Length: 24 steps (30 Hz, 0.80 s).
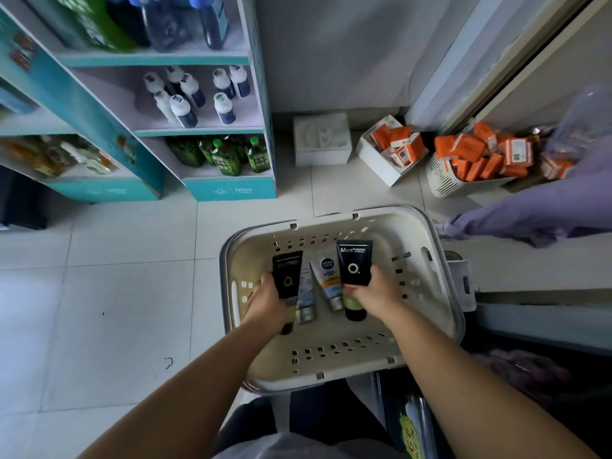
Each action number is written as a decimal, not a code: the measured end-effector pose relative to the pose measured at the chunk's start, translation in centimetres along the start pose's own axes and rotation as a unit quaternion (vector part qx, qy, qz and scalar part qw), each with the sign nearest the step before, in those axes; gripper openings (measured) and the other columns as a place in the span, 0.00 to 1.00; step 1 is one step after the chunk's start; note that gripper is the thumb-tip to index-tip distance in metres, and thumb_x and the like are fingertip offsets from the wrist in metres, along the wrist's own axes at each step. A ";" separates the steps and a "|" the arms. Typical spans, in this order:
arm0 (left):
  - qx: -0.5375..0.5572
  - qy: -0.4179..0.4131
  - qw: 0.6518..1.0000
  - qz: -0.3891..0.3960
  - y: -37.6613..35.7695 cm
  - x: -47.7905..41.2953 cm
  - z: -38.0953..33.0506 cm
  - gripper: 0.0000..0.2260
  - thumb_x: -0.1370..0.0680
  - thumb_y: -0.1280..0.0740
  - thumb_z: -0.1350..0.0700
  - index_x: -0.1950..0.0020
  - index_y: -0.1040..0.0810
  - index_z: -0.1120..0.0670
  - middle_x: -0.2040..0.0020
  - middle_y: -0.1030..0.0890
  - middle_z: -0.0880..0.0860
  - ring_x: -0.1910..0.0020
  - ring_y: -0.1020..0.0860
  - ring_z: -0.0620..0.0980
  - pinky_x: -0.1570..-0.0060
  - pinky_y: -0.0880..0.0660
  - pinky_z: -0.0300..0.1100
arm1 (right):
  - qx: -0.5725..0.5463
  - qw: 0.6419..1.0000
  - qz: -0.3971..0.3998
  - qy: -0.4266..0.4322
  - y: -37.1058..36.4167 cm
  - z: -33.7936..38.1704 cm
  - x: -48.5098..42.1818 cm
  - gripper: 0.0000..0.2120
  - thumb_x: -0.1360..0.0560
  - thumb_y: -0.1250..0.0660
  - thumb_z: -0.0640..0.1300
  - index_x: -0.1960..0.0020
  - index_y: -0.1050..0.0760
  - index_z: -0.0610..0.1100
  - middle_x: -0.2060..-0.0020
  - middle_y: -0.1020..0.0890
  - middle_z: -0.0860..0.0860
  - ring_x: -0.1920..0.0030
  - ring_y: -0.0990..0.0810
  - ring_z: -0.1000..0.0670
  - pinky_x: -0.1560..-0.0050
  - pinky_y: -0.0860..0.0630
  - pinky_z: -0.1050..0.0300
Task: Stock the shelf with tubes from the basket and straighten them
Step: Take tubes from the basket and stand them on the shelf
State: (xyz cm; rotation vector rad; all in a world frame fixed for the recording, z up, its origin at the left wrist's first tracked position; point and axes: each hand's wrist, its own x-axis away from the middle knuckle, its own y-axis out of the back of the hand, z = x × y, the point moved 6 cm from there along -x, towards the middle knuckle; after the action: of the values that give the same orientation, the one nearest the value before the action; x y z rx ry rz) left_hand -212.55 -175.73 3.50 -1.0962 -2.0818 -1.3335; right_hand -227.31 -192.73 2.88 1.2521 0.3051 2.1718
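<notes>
Shows left hand (265, 301) gripping left black tube (287, 273) and right hand (376, 293) gripping right black tube (355, 263), both inside near basket (381, 226); two pale tubes (328, 278) between; shelf (198, 131) far left

**Basket** (445, 260): cream moulded plastic, matt, with perforated walls. **Black tube** (286, 273) in the left grip (268, 301) and **Men tube** (355, 265) in the right grip (376, 293): smooth plastic with a soft sheen. **Nivea tube** (328, 279) between the grips: white satiny plastic, silvery metallic-look cap. **Floor tiles** (126, 233) beyond the left grip: pale, smooth, glossy. **Orange cartons** (470, 150) far beyond the right grip: matt printed card.
</notes>
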 end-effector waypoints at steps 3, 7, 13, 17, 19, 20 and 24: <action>0.103 -0.027 0.994 0.024 1.0 0.8 -0.4 0.14 0.22 0.38 0.61 0.37 0.33 0.52 0.47 0.22 0.55 0.49 0.22 0.55 0.47 0.23 0.55 | -0.078 0.997 0.007 0.017 -0.3 1.2 2.0 0.22 0.31 0.24 0.41 0.41 0.28 0.47 0.48 0.20 0.53 0.47 0.23 0.49 0.50 0.31 0.55; 0.251 -0.050 0.964 0.069 2.4 2.4 -0.9 0.10 0.20 0.37 0.60 0.39 0.29 0.52 0.46 0.20 0.55 0.46 0.20 0.57 0.42 0.24 0.59 | -0.200 0.979 -0.009 0.036 -0.4 2.0 5.3 0.20 0.32 0.23 0.37 0.44 0.25 0.46 0.49 0.17 0.51 0.46 0.20 0.48 0.49 0.27 0.53; 0.368 -0.117 0.915 0.120 4.4 7.3 -2.6 0.07 0.20 0.38 0.61 0.43 0.26 0.53 0.46 0.20 0.57 0.50 0.21 0.56 0.49 0.24 0.51 | -0.309 0.946 -0.018 0.101 -0.5 3.9 11.6 0.15 0.32 0.25 0.35 0.49 0.21 0.46 0.53 0.14 0.51 0.48 0.18 0.49 0.50 0.25 0.54; 0.386 -0.171 0.891 0.165 5.5 11.4 -3.5 0.07 0.19 0.39 0.60 0.43 0.25 0.53 0.49 0.20 0.54 0.54 0.22 0.52 0.57 0.24 0.43 | -0.331 0.933 -0.022 0.140 -1.1 4.0 16.4 0.16 0.32 0.25 0.33 0.47 0.21 0.45 0.55 0.13 0.51 0.50 0.16 0.51 0.48 0.23 0.55; 0.384 -0.198 0.882 0.191 5.9 13.5 -3.8 0.07 0.19 0.39 0.59 0.43 0.24 0.52 0.52 0.19 0.52 0.58 0.21 0.49 0.63 0.24 0.40 | -0.342 0.927 -0.030 0.153 -1.5 3.4 18.7 0.18 0.34 0.24 0.36 0.45 0.21 0.44 0.52 0.13 0.49 0.48 0.16 0.48 0.46 0.23 0.51; 0.375 -0.210 0.880 0.202 6.0 14.5 -3.9 0.07 0.19 0.39 0.59 0.44 0.24 0.52 0.53 0.19 0.51 0.60 0.20 0.48 0.63 0.24 0.40 | -0.351 0.922 -0.033 0.158 -1.8 3.0 19.8 0.20 0.35 0.23 0.37 0.44 0.22 0.44 0.51 0.14 0.48 0.47 0.16 0.46 0.46 0.22 0.49; 0.328 -0.254 0.876 0.246 5.6 18.4 -4.3 0.08 0.19 0.38 0.59 0.42 0.23 0.52 0.55 0.18 0.50 0.60 0.20 0.49 0.58 0.24 0.42 | -0.380 0.906 -0.074 0.169 -1.8 0.6 24.3 0.19 0.33 0.24 0.37 0.43 0.22 0.44 0.50 0.14 0.49 0.47 0.16 0.46 0.51 0.24 0.52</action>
State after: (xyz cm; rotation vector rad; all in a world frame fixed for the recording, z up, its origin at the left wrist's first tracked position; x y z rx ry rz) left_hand -219.23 -171.21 21.49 -1.5884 -2.1101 -0.0587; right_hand -235.09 -176.65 19.53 0.4023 -0.2939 2.0441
